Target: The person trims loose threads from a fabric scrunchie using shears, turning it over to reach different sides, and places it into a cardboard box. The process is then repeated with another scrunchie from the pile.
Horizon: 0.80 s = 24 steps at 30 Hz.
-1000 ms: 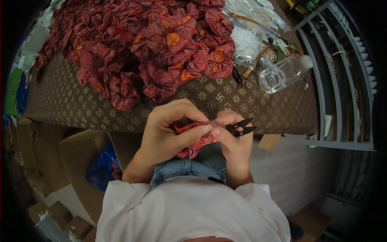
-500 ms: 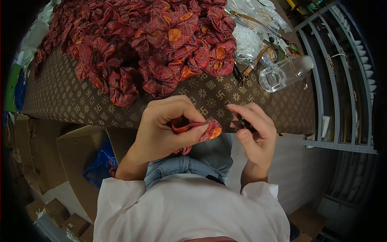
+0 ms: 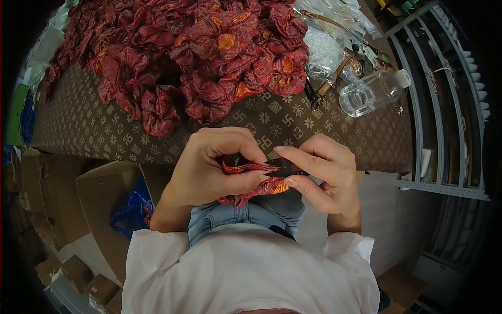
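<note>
My left hand [image 3: 217, 165] is closed, pinching the edge of a red patterned scrunchie [image 3: 246, 198] between thumb and fingertips. The rest of the gathered fabric hangs below the thumb. Black thread snips [image 3: 286, 171] sit in my right hand [image 3: 321, 172], whose thumb and fingers press them from both sides. Their two pointed blades are apart and reach the pinched fabric edge beside my left fingertips. Whether a thread lies between the blades is too small to tell. A large pile of similar red scrunchies [image 3: 209, 57] lies ahead of both hands.
The brown patterned tablecloth [image 3: 209, 141] covers the table in front of me. A clear bottle [image 3: 371, 94] lies on its right side, near straps [image 3: 334, 76] and plastic bags [image 3: 321, 49]. Metal shelving [image 3: 444, 104] stands right; a cardboard box [image 3: 104, 209] with a blue bag [image 3: 130, 209] is lower left.
My right hand has moved left, bringing the snips to the scrunchie's edge. The fabric's free end now hangs lower, below my left thumb, where before it stuck out to the right.
</note>
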### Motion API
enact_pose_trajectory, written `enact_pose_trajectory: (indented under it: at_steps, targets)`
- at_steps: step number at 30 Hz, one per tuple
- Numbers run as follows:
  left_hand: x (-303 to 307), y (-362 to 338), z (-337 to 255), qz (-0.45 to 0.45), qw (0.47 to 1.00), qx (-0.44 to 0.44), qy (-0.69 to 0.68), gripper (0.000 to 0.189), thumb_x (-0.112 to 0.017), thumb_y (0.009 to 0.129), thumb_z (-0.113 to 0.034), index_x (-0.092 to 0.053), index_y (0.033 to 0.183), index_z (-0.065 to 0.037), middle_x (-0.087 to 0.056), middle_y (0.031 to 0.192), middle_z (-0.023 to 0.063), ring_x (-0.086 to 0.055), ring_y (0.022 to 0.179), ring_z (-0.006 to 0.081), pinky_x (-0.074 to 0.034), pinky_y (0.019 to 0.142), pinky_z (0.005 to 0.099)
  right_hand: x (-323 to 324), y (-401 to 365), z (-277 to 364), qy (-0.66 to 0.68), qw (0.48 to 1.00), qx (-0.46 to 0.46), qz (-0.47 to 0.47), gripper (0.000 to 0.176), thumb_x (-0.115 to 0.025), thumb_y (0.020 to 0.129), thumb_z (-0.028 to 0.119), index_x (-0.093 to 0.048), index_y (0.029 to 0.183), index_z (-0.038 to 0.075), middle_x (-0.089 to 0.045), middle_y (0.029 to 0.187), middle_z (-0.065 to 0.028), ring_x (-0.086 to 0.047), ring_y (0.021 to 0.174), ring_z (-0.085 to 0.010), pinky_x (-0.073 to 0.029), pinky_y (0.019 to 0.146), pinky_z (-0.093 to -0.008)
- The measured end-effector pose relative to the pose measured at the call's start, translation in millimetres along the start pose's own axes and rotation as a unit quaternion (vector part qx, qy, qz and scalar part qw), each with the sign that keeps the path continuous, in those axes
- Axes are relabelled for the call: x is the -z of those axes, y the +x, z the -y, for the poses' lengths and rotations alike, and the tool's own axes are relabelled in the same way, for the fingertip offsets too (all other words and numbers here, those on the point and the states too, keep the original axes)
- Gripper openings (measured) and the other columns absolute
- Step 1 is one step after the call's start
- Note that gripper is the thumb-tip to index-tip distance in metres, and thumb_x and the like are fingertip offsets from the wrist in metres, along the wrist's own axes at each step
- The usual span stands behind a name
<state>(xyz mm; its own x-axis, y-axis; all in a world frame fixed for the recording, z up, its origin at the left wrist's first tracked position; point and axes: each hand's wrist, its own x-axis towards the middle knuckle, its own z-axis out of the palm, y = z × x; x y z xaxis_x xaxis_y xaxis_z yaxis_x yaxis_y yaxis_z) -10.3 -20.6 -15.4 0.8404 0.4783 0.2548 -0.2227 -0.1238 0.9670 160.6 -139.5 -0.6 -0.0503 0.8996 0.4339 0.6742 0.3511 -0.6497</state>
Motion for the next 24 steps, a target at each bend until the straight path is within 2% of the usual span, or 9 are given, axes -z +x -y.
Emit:
enact_pose_trajectory:
  at_steps: [5,24]
  targets:
    - [1.0,0.0,1.9,0.004,0.999,0.01,-0.034,0.013,-0.066,0.061,0.004,-0.06,0.072,0.002,-0.056,0.066,0.0046,-0.05,0.059,0.0075,-0.037,0.051,0.019,-1.3,1.0,-0.5,-0.006,1.0,0.019,-0.008,0.038,-0.066,0.061,0.02,-0.064,0.092,-0.001,-0.049,0.062,-0.0061,-0.046,0.053,-0.0171,-0.034,0.046,-0.0261]
    - [2.9,0.1,0.6,0.009,1.0,-0.019,0.0,0.011,-0.064,0.061,0.005,-0.058,0.07,0.002,-0.054,0.065,0.0038,-0.049,0.056,0.0069,-0.035,0.048,0.0191,-4.0,-0.3,-0.6,0.018,1.0,0.012,-0.01,0.035,-0.065,0.063,0.018,-0.064,0.092,-0.001,-0.048,0.061,-0.0058,-0.045,0.052,-0.0161,-0.033,0.045,-0.026]
